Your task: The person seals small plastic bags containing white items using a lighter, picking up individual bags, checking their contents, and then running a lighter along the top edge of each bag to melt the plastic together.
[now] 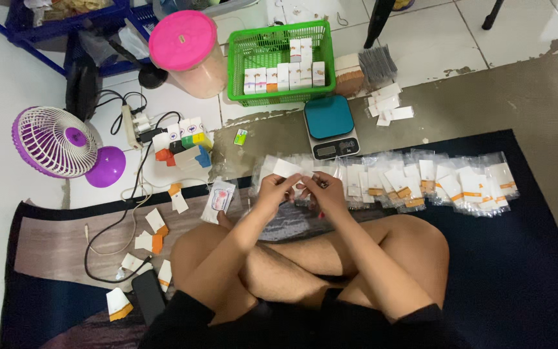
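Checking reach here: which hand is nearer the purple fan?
Left. The left hand sits on the purple fan's side of the lap; the right hand is just beyond it, farther from the fan.

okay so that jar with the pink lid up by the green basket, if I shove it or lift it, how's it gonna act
The jar looks tall with a wide pink lid, so a high push might tip it; on its side it could roll. Its see-through wall suggests light plastic, though the pale contents may add weight. The smooth tile floor would probably let it slide.

Tiled floor (434, 32) w/ dark mat (518, 258); on floor: green basket (281, 61), scale (330, 126), purple fan (59, 143); clear packets (421, 181) on mat.
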